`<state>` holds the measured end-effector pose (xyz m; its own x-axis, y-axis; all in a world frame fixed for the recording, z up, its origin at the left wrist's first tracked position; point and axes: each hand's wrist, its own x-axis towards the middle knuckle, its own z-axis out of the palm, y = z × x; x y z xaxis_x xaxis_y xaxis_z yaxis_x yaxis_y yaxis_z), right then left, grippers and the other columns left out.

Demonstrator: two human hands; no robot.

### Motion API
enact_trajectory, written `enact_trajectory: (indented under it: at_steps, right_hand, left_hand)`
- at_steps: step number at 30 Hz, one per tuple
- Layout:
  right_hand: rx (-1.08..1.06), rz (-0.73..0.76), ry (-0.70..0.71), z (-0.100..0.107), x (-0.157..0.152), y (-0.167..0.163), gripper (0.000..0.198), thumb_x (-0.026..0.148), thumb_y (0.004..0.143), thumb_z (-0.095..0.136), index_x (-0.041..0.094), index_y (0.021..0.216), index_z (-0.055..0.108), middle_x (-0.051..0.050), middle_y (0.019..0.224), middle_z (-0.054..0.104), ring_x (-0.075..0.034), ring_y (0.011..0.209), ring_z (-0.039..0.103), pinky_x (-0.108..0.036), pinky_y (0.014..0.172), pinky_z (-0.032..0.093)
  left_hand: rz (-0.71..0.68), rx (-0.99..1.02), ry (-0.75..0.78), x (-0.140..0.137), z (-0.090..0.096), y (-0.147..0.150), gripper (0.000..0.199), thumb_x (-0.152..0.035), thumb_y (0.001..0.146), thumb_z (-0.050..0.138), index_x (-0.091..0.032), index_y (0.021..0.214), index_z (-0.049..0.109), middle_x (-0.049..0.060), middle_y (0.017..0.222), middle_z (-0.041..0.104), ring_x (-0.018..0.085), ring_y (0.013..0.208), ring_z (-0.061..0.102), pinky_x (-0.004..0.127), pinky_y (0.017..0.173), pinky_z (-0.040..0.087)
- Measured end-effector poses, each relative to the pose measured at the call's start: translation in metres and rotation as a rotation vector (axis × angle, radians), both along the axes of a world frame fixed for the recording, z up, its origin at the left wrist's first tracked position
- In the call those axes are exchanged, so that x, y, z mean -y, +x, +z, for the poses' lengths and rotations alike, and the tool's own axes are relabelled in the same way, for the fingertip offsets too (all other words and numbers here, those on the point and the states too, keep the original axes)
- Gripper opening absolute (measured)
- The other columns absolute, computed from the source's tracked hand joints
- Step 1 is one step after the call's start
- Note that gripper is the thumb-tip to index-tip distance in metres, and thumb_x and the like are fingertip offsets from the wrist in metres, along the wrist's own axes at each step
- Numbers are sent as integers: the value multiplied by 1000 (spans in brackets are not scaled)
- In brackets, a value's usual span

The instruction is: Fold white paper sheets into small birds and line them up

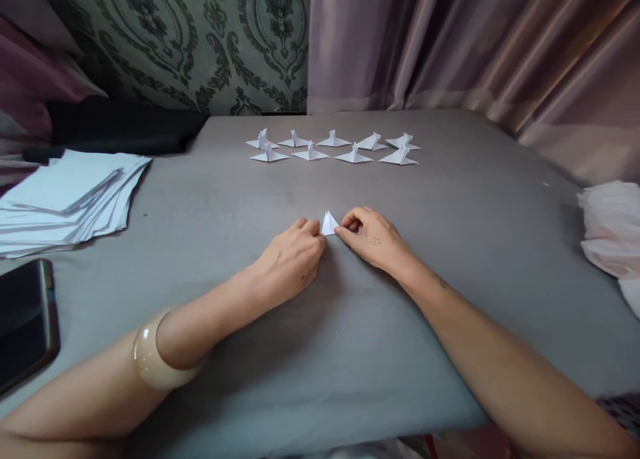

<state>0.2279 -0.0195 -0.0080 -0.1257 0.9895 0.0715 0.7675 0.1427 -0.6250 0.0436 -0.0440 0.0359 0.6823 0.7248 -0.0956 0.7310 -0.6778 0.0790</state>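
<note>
A small white folded paper, pointed at the top, is held between my two hands above the middle of the grey-covered table. My left hand is closed, its fingertips pinching the paper's left edge. On the other side, my right hand pinches the lower right corner between thumb and index finger. Farther back, several finished-looking white paper figures with flat pointed wings stand in two rows.
To the left lies a stack of white paper sheets, with a black cloth behind it. A dark phone rests at the left edge. White crumpled fabric sits at the right, and curtains hang behind the table.
</note>
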Motion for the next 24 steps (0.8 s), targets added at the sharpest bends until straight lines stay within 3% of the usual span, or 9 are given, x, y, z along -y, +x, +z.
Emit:
enact_trajectory:
  at_steps: [5, 9, 13, 19, 24]
  right_hand:
    - [-4, 6, -2, 3, 3, 1, 14, 37, 80, 61, 23, 81, 62, 0, 86, 63, -14, 73, 55, -27, 66, 40]
    - [-29, 45, 21, 3, 6, 3, 13, 35, 82, 61, 25, 89, 66, 0, 86, 63, -13, 69, 54, -27, 66, 41]
    - [-105, 83, 33, 1, 8, 4, 13, 29, 82, 61, 26, 93, 65, 2, 84, 63, -12, 66, 53, -26, 65, 41]
    - [-83, 134, 78, 1, 12, 5, 12, 21, 83, 56, 26, 90, 65, 1, 87, 65, -12, 70, 56, -25, 63, 40]
    - [9, 214, 94, 9, 19, 8, 29, 10, 81, 46, 26, 89, 69, 0, 100, 66, -13, 74, 59, -26, 69, 42]
  left_hand:
    - [76, 147, -38, -5, -7, -2, 26, -9, 82, 41, -13, 83, 67, 12, 90, 60, 22, 83, 57, 32, 74, 47]
    - [306, 480, -49, -14, -20, -3, 26, -10, 78, 43, -16, 79, 68, 6, 85, 64, 15, 70, 58, 27, 67, 45]
    - [484, 613, -72, -20, -25, -1, 18, -13, 73, 50, -16, 83, 65, 3, 75, 63, 14, 63, 55, 25, 62, 44]
    - [467, 672, -158, -22, -26, -1, 12, -21, 78, 53, -16, 81, 63, 2, 76, 64, 12, 64, 54, 24, 59, 42]
    - [443, 688, -190, -21, -26, -2, 14, -20, 76, 53, -17, 85, 64, 2, 77, 63, 12, 63, 53, 23, 59, 43]
